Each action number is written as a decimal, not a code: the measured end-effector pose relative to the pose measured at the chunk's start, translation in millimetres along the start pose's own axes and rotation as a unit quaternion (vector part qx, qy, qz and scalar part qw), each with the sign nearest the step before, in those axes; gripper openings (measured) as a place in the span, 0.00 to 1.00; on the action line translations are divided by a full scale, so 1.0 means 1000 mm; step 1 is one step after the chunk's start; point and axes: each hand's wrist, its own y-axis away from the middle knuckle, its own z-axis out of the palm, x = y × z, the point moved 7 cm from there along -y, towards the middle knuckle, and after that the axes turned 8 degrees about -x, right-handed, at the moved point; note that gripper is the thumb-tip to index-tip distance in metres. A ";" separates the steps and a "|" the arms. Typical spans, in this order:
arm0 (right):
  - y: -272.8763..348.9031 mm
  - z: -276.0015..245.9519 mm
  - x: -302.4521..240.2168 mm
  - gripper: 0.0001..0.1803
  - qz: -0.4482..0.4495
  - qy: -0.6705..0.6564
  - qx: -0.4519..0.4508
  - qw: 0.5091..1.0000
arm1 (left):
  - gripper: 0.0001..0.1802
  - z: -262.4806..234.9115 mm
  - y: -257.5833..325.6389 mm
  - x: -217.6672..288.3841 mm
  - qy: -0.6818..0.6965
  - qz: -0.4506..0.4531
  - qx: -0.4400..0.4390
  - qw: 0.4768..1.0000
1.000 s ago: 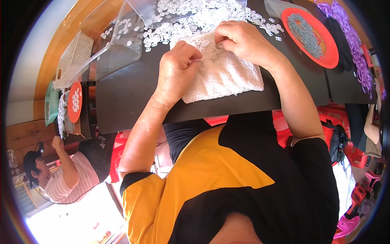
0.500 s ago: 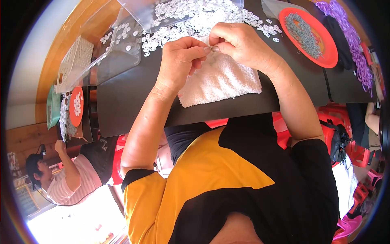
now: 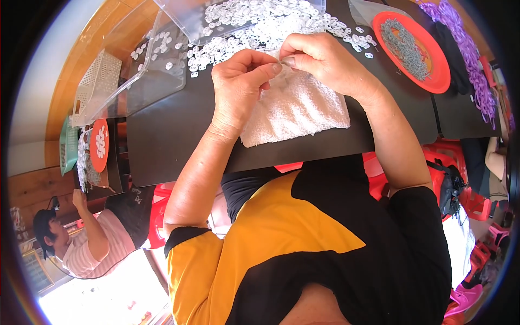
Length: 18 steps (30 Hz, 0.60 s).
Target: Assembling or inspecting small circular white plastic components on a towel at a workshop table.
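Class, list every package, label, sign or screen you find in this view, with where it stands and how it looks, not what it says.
No labels, signs or screens show.
Clear plastic bin: tipped on the black table, far left, spilling small white rings.
Clear plastic bag: far edge, beside the orange plate.

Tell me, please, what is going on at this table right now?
A person in a yellow-and-black shirt works at a black table. The left hand and right hand meet fingertip to fingertip above a white towel, pinching something too small to make out. Beyond them lies a heap of small white rings, partly under a clear plastic tray. An orange plate of small grey metal pieces sits to the right. Another person works at a table on the left.
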 end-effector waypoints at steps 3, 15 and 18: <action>0.000 0.001 -0.001 0.05 -0.004 0.002 0.001 1.000 | 0.04 -0.002 0.000 -0.004 0.011 0.006 0.014 1.000; 0.000 0.007 -0.001 0.05 -0.039 0.040 0.037 0.998 | 0.04 0.005 0.003 -0.018 0.168 -0.068 -0.006 0.983; 0.000 0.004 -0.006 0.04 -0.031 0.080 0.054 0.995 | 0.05 0.004 0.002 -0.021 0.202 -0.081 -0.016 0.976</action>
